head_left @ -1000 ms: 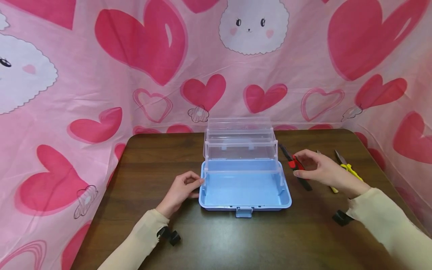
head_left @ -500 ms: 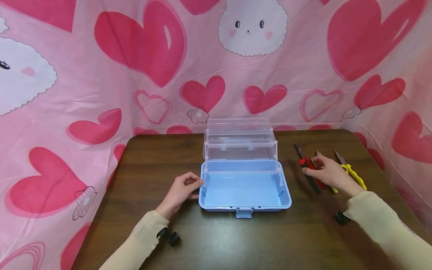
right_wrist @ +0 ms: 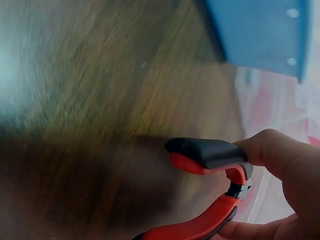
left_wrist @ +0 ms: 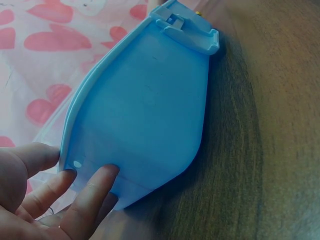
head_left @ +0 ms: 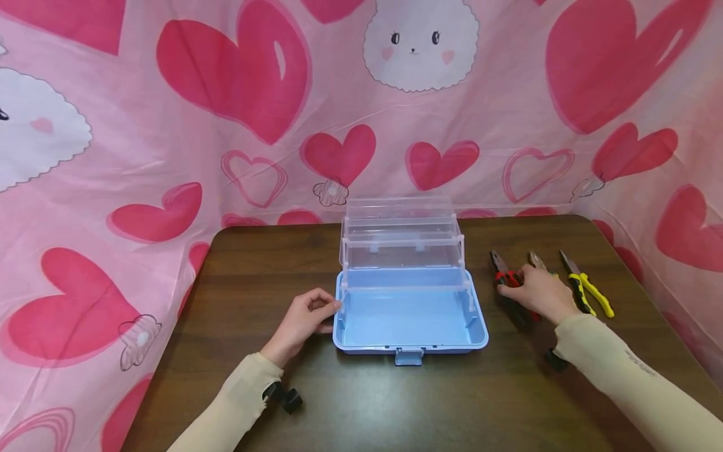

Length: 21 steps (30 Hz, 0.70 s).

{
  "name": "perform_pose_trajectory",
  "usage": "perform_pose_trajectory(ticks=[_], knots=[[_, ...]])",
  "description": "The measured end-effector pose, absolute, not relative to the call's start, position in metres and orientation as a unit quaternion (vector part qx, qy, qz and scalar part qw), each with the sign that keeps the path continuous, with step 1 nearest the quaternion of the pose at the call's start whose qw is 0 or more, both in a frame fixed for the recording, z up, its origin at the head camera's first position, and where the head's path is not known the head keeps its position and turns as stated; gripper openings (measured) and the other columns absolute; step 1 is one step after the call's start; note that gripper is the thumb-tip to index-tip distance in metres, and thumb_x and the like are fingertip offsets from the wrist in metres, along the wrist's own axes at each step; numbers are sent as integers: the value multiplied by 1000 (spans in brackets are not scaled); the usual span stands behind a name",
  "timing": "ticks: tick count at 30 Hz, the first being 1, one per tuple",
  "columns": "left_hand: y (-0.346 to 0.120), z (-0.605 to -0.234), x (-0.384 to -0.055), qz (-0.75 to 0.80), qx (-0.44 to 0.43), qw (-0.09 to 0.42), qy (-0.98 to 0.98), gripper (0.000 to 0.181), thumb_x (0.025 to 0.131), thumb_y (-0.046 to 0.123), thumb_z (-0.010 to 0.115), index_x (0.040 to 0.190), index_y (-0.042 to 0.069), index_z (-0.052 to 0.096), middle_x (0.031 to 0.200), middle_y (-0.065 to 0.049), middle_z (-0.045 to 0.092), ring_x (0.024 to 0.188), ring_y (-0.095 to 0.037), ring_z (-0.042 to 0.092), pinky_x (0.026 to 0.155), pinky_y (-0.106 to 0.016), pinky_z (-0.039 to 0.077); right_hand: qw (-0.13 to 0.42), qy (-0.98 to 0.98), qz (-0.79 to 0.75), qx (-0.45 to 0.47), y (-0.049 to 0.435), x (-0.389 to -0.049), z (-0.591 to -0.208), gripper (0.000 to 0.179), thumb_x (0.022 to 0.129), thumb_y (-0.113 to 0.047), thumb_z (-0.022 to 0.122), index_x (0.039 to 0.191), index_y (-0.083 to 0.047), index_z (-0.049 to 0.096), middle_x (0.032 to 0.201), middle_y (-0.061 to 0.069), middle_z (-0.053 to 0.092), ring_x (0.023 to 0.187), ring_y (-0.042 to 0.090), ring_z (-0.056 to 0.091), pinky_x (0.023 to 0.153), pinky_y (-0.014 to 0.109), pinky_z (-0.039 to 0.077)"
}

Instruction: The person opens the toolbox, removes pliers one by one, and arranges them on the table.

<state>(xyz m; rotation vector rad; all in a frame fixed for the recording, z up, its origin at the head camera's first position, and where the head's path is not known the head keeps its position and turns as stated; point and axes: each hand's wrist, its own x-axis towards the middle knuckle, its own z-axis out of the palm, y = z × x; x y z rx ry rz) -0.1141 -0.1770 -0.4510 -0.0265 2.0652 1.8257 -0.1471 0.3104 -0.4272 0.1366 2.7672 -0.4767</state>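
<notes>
An opened light-blue plastic toolbox [head_left: 407, 317] with a clear lid and clear tiers stands mid-table. My left hand [head_left: 302, 319] pinches its left rim; in the left wrist view the thumb lies at the rim and the other fingertips touch the outer wall [left_wrist: 145, 100]. To the right of the box, my right hand [head_left: 545, 294] holds red-and-black pliers [head_left: 501, 275] between thumb and fingers, jaws pointing away, low over the table. Their handles [right_wrist: 205, 152] stand spread apart in the right wrist view. Part of these pliers is hidden behind the hand.
A second pair of pliers [head_left: 536, 258] lies partly hidden beyond my right hand. Yellow-and-black long-nose pliers [head_left: 592, 294] lie farther right. The toolbox latch [head_left: 408, 357] hangs at the front. A pink heart-print cloth [head_left: 344, 75] hangs behind the brown table [head_left: 265, 257].
My right hand has carried the red-and-black pliers rightward, away from the toolbox, then lower towards the table. The left hand has stayed at the box's rim.
</notes>
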Motion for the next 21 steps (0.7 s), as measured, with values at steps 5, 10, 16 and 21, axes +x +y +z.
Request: perform_pose_trajectory(ticks=[5,10,16,21], knots=[[-178,-451,-114,651,-8,195,733,28,99,20,74,114,-2,66,108,-16,74,95,-27,73,80,-40,64,169,975,-133,57,306,-155,-433,82,91,-55,70,125,16,50,105,35,60,82,42,59,70,62,55],[-178,-451,-112,654,-9,198,730,29,99,20,74,115,-2,66,110,-16,74,95,-25,74,80,-39,64,181,974,-123,63,305,-158,-437,81,91,-55,71,122,17,51,110,39,59,89,48,60,78,70,54],[-177,-451,-113,655,-13,200,729,28,99,20,74,114,-2,66,109,-16,73,94,-24,74,79,-39,64,184,972,-125,70,305,-159,-438,77,92,-54,70,118,16,52,102,35,60,83,43,60,73,64,55],[-178,-450,-114,656,-15,200,728,29,98,20,75,114,-2,66,108,-16,73,94,-26,74,79,-39,64,183,973,-123,73,306,-160,-438,76,93,-52,70,117,17,51,97,33,60,78,40,59,66,56,56]])
